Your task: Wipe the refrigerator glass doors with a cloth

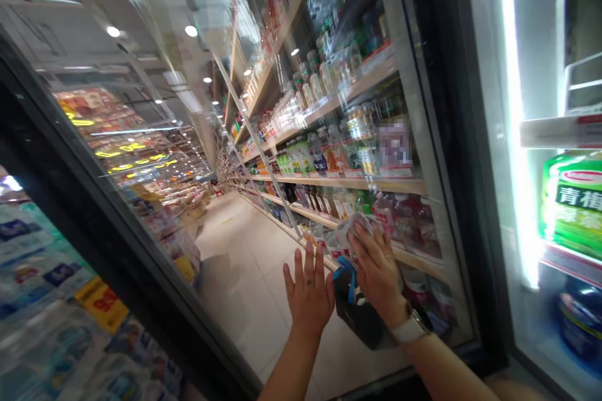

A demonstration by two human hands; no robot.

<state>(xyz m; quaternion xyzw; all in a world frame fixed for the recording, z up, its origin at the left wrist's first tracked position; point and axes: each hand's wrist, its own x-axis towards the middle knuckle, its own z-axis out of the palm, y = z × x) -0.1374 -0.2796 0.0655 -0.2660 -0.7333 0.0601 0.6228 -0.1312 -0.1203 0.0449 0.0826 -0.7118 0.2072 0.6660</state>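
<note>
My left hand (309,297) rests flat against the glass door (249,250), fingers spread and pointing up, with nothing in it. A pale crumpled cloth (346,233) is pressed to the same glass beneath the fingers of my right hand (377,270), a little higher and to the right. A light-coloured watch (412,329) is on my right wrist. Between and below my hands a black container (358,321) with a blue strip shows; whether it stands behind the glass or is a reflection, I cannot tell. Shelves of drink bottles (336,150) appear in the glass.
Dark door frame bars run down the left (94,188) and right (444,113). To the right, a lit cooler interior holds a green drink pack (574,203). At lower left are wrapped packs with a yellow price sign (102,302). A pale floor (235,225) stretches away.
</note>
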